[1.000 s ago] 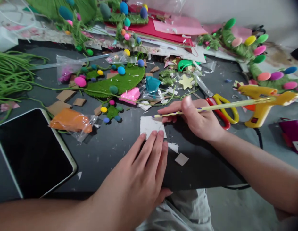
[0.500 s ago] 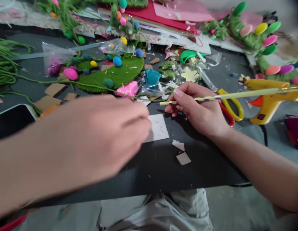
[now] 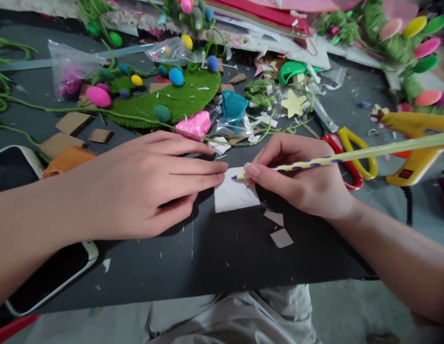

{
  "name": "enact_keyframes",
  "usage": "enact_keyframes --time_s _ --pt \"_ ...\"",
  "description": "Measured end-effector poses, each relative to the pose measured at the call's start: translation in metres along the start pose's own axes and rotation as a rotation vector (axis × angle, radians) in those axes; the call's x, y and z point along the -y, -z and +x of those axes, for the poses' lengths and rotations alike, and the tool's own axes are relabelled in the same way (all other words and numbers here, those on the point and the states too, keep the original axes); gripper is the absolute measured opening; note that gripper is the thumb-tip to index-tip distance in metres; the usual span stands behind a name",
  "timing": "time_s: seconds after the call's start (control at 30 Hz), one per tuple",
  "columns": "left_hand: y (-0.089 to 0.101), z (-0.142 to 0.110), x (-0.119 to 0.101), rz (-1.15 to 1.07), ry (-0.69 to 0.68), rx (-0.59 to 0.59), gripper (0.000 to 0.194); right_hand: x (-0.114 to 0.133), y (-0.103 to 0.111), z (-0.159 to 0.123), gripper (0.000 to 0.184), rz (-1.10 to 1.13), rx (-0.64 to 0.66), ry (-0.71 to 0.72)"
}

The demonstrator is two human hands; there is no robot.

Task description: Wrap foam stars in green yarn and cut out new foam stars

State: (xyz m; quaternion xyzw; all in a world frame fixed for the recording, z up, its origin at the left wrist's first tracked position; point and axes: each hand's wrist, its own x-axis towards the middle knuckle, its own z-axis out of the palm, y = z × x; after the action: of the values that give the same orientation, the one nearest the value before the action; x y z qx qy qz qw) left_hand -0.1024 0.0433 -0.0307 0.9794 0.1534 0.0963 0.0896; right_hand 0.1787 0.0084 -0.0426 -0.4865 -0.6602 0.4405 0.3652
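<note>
At centre frame, the right hand grips a slim pale-yellow, purple-spotted pencil, tip over a small white square card, whose upper-left corner alone the outspread, empty left hand steadies, so sideways pressure could twist it.

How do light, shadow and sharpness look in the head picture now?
Head view: diffuse light, with soft shadow beneath the right hand; pale glints on a plastic bag at left; the green yarn shape at upper right slightly soft; marks on the white card faint.
</note>
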Motion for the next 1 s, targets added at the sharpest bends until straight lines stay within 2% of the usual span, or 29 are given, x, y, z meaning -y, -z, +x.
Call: enact_keyframes --time_s 0.17,0.33,0.6,0.77,0.87,1.0 --pt "-0.0019 -0.0037 0.0009 0.013 0.006 -0.006 0.05 -0.0005 -0.0016 -0.0018 0.034 -0.065 -0.004 -0.018" --pt "-0.0081 -0.005 0.0013 -0.046 0.043 -0.042 0.054 -0.0023 -0.0026 -0.0017 0.031 -0.093 0.004 0.007" --pt "-0.0063 -0.0074 0.0056 -0.109 0.057 0.001 0.065 -0.0028 -0.0029 -0.0022 0.03 -0.078 0.001 0.0" --pt "-0.0062 -0.0081 0.0034 -0.087 0.057 0.005 0.061 -0.0005 -0.0031 -0.0027 0.032 -0.129 -0.024 -0.004" --pt "-0.005 -0.0087 0.0022 -0.073 0.056 0.009 0.058 -0.0006 -0.0029 -0.0026 0.033 -0.116 0.004 -0.026" --pt "-0.001 -0.0094 0.0023 -0.049 0.049 0.074 0.06 -0.001 -0.0032 -0.0021 0.035 -0.11 -0.02 -0.02"
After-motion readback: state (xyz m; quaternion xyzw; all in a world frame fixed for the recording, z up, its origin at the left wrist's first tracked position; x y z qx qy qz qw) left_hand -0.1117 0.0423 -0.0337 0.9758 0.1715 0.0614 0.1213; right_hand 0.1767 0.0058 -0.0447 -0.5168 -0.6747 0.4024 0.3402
